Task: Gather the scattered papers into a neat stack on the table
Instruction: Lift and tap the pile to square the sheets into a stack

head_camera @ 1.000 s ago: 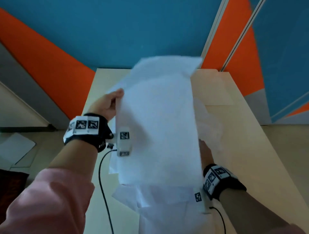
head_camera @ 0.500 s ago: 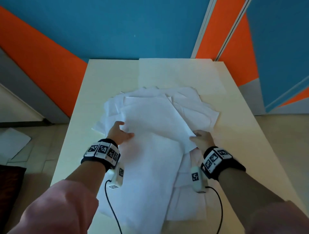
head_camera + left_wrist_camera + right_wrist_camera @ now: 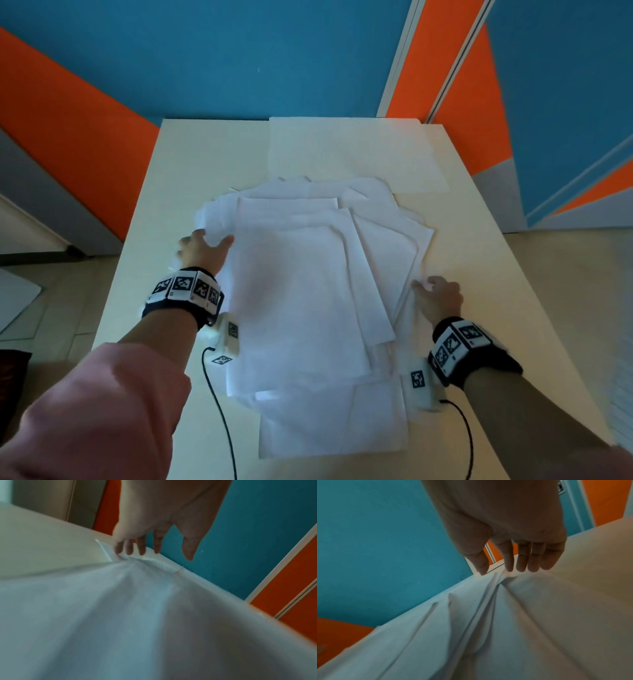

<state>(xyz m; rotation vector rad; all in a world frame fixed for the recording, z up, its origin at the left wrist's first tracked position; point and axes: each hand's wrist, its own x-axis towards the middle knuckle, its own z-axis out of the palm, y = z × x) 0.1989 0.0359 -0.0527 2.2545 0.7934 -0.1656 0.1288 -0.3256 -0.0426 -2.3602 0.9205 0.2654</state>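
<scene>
A loose, fanned pile of white papers (image 3: 301, 274) lies in the middle of the cream table (image 3: 191, 164). My left hand (image 3: 205, 245) is at the pile's left edge. In the left wrist view the left hand (image 3: 145, 550) has straight fingers, and their tips touch the rumpled paper edge (image 3: 137, 563). My right hand (image 3: 433, 291) is at the pile's right edge. Its fingers (image 3: 522, 561) point down onto overlapping sheet edges (image 3: 488, 601), which buckle under them. Neither hand grips a sheet.
One separate white sheet (image 3: 352, 150) lies flat at the table's far right, apart from the pile. Another paper (image 3: 13, 298) is on the floor to the left. Black wrist cables (image 3: 219, 411) trail over the near table edge. Blue and orange walls stand behind.
The sheet that both hands held up a second ago now lies on the pile. Both hands have moved outward to the pile's left and right edges.
</scene>
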